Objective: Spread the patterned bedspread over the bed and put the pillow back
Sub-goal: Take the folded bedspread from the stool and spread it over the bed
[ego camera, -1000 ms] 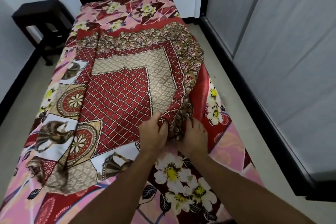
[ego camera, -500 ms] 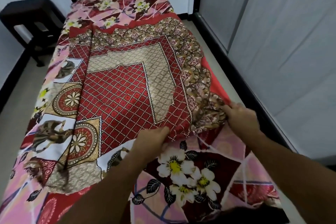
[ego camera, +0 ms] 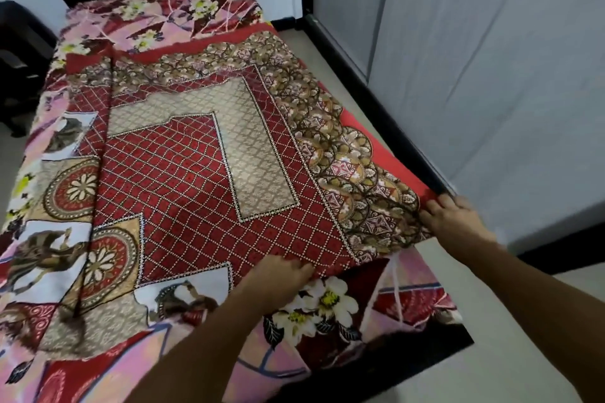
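Bed (ego camera: 327, 366) set beside grey wall (ego camera: 491, 75); patterned bedspread (ego camera: 196, 173) edge gripped by left hand (ego camera: 278, 281) and right hand (ego camera: 455, 219).

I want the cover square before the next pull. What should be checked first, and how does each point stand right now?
1. Left hand grips the near edge of the red lattice-patterned bedspread: ok.
2. Right hand holds its corner at the bed's right side: ok.
3. Bedspread covers the pink floral bedsheet at the near end: not ok, sheet exposed.
4. Left part unfolded flat: not ok, a fold shows.
5. Far end covered: not ok.
6. Pillow location: cannot tell, not in view.
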### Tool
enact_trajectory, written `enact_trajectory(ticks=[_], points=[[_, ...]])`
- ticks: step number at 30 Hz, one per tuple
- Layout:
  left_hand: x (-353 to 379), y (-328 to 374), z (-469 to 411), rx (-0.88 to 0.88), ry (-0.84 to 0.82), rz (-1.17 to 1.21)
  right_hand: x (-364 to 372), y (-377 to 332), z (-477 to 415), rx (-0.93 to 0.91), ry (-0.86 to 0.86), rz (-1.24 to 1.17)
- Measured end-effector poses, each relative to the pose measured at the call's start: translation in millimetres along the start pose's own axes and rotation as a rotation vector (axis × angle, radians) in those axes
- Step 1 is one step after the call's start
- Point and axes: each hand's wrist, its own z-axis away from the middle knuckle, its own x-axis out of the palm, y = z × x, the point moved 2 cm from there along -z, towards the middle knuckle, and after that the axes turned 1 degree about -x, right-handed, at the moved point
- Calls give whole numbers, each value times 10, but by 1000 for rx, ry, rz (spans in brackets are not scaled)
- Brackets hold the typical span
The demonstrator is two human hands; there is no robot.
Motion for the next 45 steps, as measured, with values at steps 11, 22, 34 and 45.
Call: enact_trajectory(ticks=[11,22,34,45], points=[[81,626,81,173,71,105,85,108,602,-67,-115,-50],[215,1194,213,247,-16,76,201,84,1237,-68,-131,-96],[367,1547,215,-6,-137,165,477,-381,1269,-82,-653,196],[157,-26,1059,-697,371,287,-898,-1544,-536,135,-288,-42]])
